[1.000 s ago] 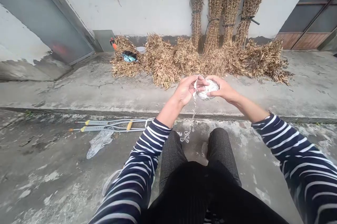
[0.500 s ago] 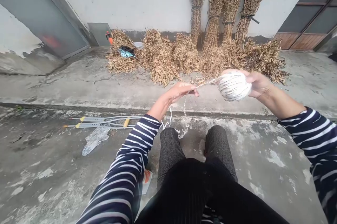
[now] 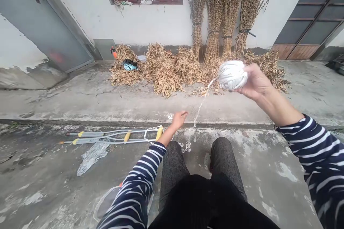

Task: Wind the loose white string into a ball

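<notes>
White cord ball [image 3: 231,75] is held above the concrete ledge [image 3: 120,103], its right side cupped by the right hand [image 3: 254,82]. By its look it should be light, soft and hard to damage, though its wraps might slip loose; it is best grasped broadly by its rounded flank, clear of where the strand [image 3: 200,109] leaves. That strand is twisted and hung toward the ledge's near edge. Over that edge the left hand [image 3: 179,118] is seen with fingers loosely bent; whether anything is pinched cannot be told. Crisp, papery dried leaves [image 3: 166,73] are heaped along the ledge's back; smooth metal crutches [image 3: 115,131] are laid below its front.
</notes>
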Demonstrator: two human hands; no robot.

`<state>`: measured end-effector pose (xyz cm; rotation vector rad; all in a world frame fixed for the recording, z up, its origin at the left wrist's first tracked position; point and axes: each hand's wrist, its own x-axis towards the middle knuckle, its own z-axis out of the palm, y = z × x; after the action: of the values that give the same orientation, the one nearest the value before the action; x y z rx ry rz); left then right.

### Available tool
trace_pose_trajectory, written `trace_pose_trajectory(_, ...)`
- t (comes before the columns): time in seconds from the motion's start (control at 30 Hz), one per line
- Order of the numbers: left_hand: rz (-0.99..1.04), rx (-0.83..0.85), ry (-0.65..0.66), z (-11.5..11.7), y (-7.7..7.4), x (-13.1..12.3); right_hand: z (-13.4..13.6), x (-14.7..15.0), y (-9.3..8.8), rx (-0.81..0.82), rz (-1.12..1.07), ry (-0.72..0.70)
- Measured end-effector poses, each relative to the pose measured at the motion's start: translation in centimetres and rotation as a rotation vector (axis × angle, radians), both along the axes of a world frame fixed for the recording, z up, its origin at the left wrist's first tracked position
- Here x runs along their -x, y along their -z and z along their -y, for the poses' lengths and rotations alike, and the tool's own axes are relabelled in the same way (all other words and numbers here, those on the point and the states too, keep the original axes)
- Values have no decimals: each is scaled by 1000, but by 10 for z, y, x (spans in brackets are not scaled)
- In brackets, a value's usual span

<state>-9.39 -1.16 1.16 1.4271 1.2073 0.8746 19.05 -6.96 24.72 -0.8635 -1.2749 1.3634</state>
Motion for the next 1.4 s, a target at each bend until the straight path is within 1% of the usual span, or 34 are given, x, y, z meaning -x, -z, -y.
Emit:
trace_pose_trajectory(0.07,144,-155,-68,-3,-31,-12,-2,6,8,84,38,-39)
trace_pose_trajectory(0.1,271,-241,-30,-3,-48,-20,-3,10,12,125,50,-52)
trace_pose_trajectory(0.17,472,-329,108,0,-80,-42,-6,15,19,186,59,-72)
trace_pose_trajectory(0.2,524,-343,161,2,-92,-53,-8,16,21,201,59,-81)
trace_pose_trajectory(0.23,551,-351,186,4,-102,-63,-10,17,22,207,60,-92)
trace_pose_trajectory(0.27,556,-357,192,5,-108,-72,-11,16,22,207,63,-102)
trace_pose_trajectory(0.33,525,-383,160,5,-113,-83,-14,13,18,196,75,-119)
trace_pose_trajectory(0.4,474,-423,132,1,-114,-86,-15,8,13,176,86,-129)
trace_pose_trajectory(0.47,442,-453,138,-4,-114,-83,-14,6,9,138,78,-129)
trace_pose_trajectory(0.57,443,-426,188,-9,-107,-77,-9,7,4,68,36,-77)
trace_pose_trajectory(0.63,443,-361,226,-10,-93,-74,-6,9,0,21,5,-18)
trace_pose_trajectory(0.73,432,-197,225,-8,-61,-72,-3,8,-13,-57,-9,48)
trace_pose_trajectory(0.87,431,25,125,1,-17,-65,-4,4,-34,-116,35,96)
trace_pose_trajectory(0.97,291,115,109,14,9,-55,-4,6,-46,-145,42,116)
trace_pose_trajectory(1.03,164,147,107,19,20,-47,-3,10,-48,-151,22,114)
trace_pose_trajectory(1.07,114,150,89,20,22,-43,-2,14,-46,-142,2,111)
trace_pose_trajectory(1.1,80,141,54,19,20,-39,-2,17,-44,-127,-20,109)
trace_pose_trajectory(1.13,57,122,4,17,14,-36,-1,22,-40,-104,-39,109)
trace_pose_trajectory(1.17,40,87,-47,14,2,-34,-1,26,-34,-75,-50,110)
trace_pose_trajectory(1.2,40,30,-92,10,-13,-33,-1,30,-29,-45,-49,111)
trace_pose_trajectory(1.23,58,-41,-125,5,-33,-34,-1,34,-23,-15,-39,112)
trace_pose_trajectory(1.27,99,-146,-130,1,-55,-36,-3,38,-17,13,-24,112)
trace_pose_trajectory(1.3,189,-273,-94,-2,-78,-39,-4,41,-12,39,-11,111)
trace_pose_trajectory(1.33,293,-365,-41,-5,-100,-44,-6,44,-9,61,0,108)
trace_pose_trajectory(1.37,387,-415,9,-7,-120,-50,-8,47,-6,77,7,102)
trace_pose_trajectory(1.4,461,-446,51,-9,-137,-56,-10,49,-4,90,12,96)
